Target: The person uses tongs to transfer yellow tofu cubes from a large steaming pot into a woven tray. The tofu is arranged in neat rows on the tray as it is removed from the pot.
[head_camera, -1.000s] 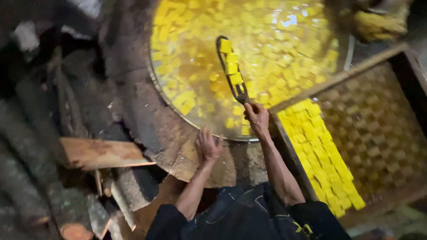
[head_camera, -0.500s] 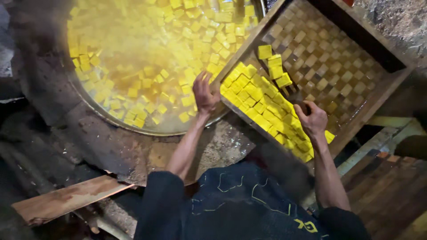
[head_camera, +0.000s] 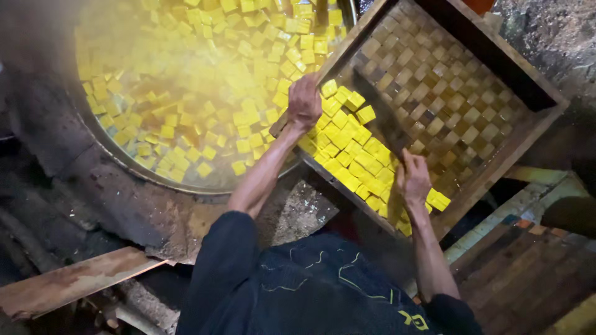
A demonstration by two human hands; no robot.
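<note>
Dark cloth of the person's shirt (head_camera: 323, 285) fills the near edge of the view, with both bare forearms reaching away from it. To the near left lies a wooden plank (head_camera: 74, 282) on blackened, sooty ground.

Right hand (head_camera: 413, 180): fingers clenched around the handle of a dark flat tool (head_camera: 388, 124), whose blade lies across the woven floor of the tray and rests against the pile of yellow cubes (head_camera: 351, 155). The tool is blurred; its exact shape cannot be told.

Left hand (head_camera: 304, 102): fingers curled over the near rim of the wooden tray (head_camera: 496, 167), grasping it at the point where the rim overhangs the edge of the pan.

The yellow cubes in the tray lie heaped along its near left side, between the two hands, touching one another. The rest of the tray's basket-weave floor is bare of cubes. The tray sits tilted, one corner over the pan.

Beyond the left hand, the large round pan (head_camera: 124, 158) holds many more yellow cubes floating in hot yellow liquid (head_camera: 205, 68), with haze rising over the surface. Farther right, past the tray, rough dark stone (head_camera: 559, 37) shows.
</note>
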